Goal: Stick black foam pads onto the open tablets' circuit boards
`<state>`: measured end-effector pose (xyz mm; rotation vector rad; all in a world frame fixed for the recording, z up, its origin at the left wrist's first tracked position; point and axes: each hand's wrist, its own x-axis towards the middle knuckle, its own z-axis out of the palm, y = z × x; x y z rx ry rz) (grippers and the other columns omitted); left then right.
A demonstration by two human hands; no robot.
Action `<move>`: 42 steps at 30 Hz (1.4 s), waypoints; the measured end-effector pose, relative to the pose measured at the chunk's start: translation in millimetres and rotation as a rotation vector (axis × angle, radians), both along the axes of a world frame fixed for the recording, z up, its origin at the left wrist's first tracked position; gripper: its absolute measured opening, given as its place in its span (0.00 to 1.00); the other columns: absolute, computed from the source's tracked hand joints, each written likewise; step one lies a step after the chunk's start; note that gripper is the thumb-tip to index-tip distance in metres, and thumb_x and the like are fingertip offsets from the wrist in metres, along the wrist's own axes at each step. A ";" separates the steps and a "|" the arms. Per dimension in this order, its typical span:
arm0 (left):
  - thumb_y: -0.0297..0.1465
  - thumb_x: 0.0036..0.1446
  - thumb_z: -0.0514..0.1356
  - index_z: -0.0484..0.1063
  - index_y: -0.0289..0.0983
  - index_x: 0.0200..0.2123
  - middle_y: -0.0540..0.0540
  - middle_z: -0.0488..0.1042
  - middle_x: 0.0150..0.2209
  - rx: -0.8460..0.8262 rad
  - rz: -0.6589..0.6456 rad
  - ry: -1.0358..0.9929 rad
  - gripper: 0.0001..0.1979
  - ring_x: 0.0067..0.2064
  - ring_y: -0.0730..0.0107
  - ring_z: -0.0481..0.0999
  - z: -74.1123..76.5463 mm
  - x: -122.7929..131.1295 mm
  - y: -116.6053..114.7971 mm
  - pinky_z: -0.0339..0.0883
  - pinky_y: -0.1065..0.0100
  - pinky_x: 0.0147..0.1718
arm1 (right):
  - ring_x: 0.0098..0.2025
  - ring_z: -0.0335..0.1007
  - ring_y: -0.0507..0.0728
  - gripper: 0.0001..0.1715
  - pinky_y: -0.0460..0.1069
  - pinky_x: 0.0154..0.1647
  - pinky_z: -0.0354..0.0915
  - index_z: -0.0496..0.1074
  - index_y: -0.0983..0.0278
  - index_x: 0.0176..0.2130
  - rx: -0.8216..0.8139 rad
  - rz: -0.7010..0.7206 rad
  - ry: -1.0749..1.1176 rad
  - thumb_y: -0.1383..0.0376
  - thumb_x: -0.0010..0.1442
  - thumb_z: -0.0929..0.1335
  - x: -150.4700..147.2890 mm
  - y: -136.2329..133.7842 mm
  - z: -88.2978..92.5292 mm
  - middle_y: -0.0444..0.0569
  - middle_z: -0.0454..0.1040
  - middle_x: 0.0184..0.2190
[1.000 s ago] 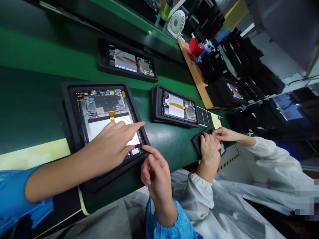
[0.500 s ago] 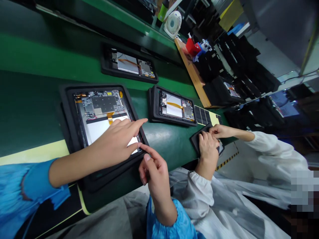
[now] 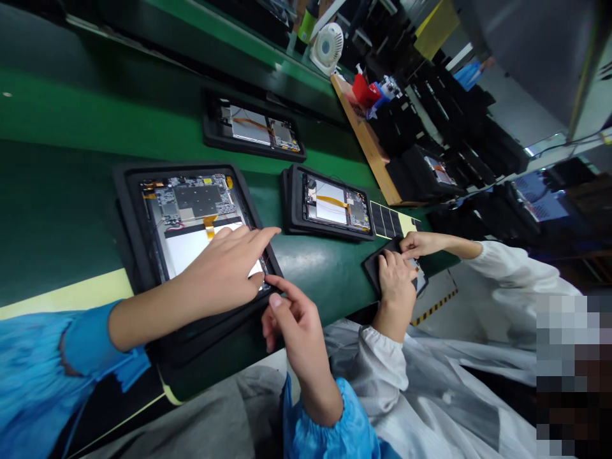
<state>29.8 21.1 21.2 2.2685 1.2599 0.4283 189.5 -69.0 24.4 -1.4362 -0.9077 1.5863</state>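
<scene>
Shifted closer in, the right hand point(image 3: 291, 325) hangs loosely curled and empty, its index fingertip at the corner of the open tablet point(image 3: 191, 201), inside the black foam tray point(image 3: 210, 335) on the green table point(image 3: 325, 274). Spread wide, the left hand point(image 3: 222, 261) rests its fingertips on the white panel point(image 3: 194, 248), holding nothing. A co-worker's hands point(image 3: 396, 274) press on a dark tray point(image 3: 374, 271) beyond.

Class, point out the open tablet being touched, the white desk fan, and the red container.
Open tablet point(image 3: 198, 201), head view, on metal shield.
White desk fan point(image 3: 327, 48), head view, on grille.
Red container point(image 3: 364, 92), head view, on side.
</scene>
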 end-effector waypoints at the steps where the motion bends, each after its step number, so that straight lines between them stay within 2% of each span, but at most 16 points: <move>1: 0.31 0.58 0.53 0.60 0.33 0.68 0.38 0.76 0.48 -0.010 0.004 0.008 0.33 0.54 0.46 0.72 1.0 0.5 0.9 0.65 0.49 0.55 | 0.15 0.59 0.47 0.36 0.42 0.15 0.58 0.73 0.69 0.56 0.001 0.009 -0.008 0.45 0.61 0.73 0.2 0.8 0.2 0.38 0.69 0.18; 6: 0.30 0.56 0.54 0.60 0.32 0.67 0.39 0.74 0.47 -0.080 0.014 0.072 0.34 0.50 0.48 0.73 5.2 0.7 5.3 0.65 0.50 0.55 | 0.17 0.62 0.48 0.34 0.43 0.18 0.62 0.73 0.68 0.57 0.004 0.075 -0.067 0.47 0.63 0.71 2.8 1.7 0.1 0.38 0.70 0.20; 8: 0.30 0.57 0.54 0.60 0.33 0.67 0.39 0.74 0.48 -0.091 0.005 0.083 0.34 0.50 0.49 0.73 5.2 -0.3 5.3 0.64 0.51 0.55 | 0.18 0.64 0.49 0.32 0.43 0.19 0.63 0.73 0.68 0.59 0.073 0.068 -0.154 0.50 0.65 0.70 3.8 -1.7 -0.9 0.39 0.70 0.21; 11: 0.31 0.58 0.53 0.60 0.33 0.67 0.38 0.73 0.48 -0.071 -0.006 0.066 0.33 0.51 0.48 0.72 1.9 -2.4 2.7 0.63 0.50 0.56 | 0.25 0.73 0.52 0.24 0.45 0.27 0.69 0.73 0.64 0.61 0.370 -0.004 -0.446 0.58 0.70 0.67 4.1 -9.4 -2.7 0.44 0.77 0.26; 14: 0.31 0.59 0.51 0.60 0.32 0.67 0.38 0.73 0.49 -0.019 -0.014 0.021 0.33 0.51 0.48 0.72 -4.4 -4.5 -1.1 0.62 0.49 0.56 | 0.37 0.82 0.57 0.20 0.48 0.39 0.74 0.76 0.64 0.60 0.662 0.108 -0.690 0.65 0.71 0.66 3.4 -13.5 -4.9 0.53 0.84 0.40; 16: 0.32 0.60 0.50 0.61 0.32 0.67 0.37 0.73 0.49 0.011 -0.018 -0.013 0.32 0.52 0.47 0.72 -8.3 -5.7 -3.0 0.62 0.48 0.55 | 0.37 0.83 0.58 0.20 0.49 0.39 0.74 0.77 0.67 0.59 0.763 0.211 -0.781 0.67 0.71 0.66 3.4 -12.8 -7.0 0.55 0.85 0.43; 18: 0.32 0.61 0.49 0.61 0.31 0.67 0.37 0.73 0.49 0.026 -0.022 -0.041 0.30 0.52 0.47 0.71 -10.7 -6.8 -3.5 0.61 0.49 0.56 | 0.33 0.82 0.58 0.18 0.49 0.36 0.73 0.78 0.70 0.57 0.822 0.242 -0.847 0.68 0.71 0.66 4.1 -10.7 -10.0 0.55 0.85 0.39; 24: 0.34 0.63 0.49 0.60 0.32 0.67 0.39 0.74 0.48 0.011 -0.038 -0.079 0.30 0.52 0.49 0.71 -10.9 -9.4 -0.3 0.60 0.51 0.56 | 0.29 0.79 0.56 0.15 0.49 0.33 0.71 0.80 0.71 0.51 0.920 0.242 -0.939 0.69 0.72 0.66 6.4 -7.6 -18.5 0.53 0.84 0.32; 29: 0.34 0.63 0.50 0.61 0.32 0.67 0.39 0.74 0.47 0.018 -0.051 -0.081 0.30 0.52 0.49 0.71 -11.3 -10.2 0.5 0.61 0.51 0.55 | 0.28 0.77 0.56 0.13 0.49 0.31 0.69 0.81 0.70 0.47 0.924 0.223 -0.983 0.68 0.72 0.67 3.6 -6.4 -14.5 0.52 0.82 0.30; 37: 0.36 0.68 0.52 0.60 0.32 0.68 0.38 0.74 0.50 0.114 -0.104 -0.061 0.28 0.52 0.50 0.71 -18.2 -14.0 0.3 0.62 0.53 0.54 | 0.30 0.78 0.57 0.17 0.49 0.32 0.69 0.80 0.71 0.48 0.930 0.323 -1.085 0.65 0.74 0.64 1.1 -9.4 -3.5 0.53 0.81 0.30; 42: 0.34 0.71 0.51 0.58 0.32 0.70 0.38 0.74 0.50 0.261 -0.143 -0.025 0.27 0.52 0.50 0.71 -20.7 -13.5 -1.1 0.62 0.57 0.50 | 0.30 0.76 0.57 0.17 0.50 0.31 0.70 0.80 0.71 0.51 0.899 0.355 -1.110 0.66 0.74 0.64 3.2 -10.9 -1.0 0.52 0.79 0.30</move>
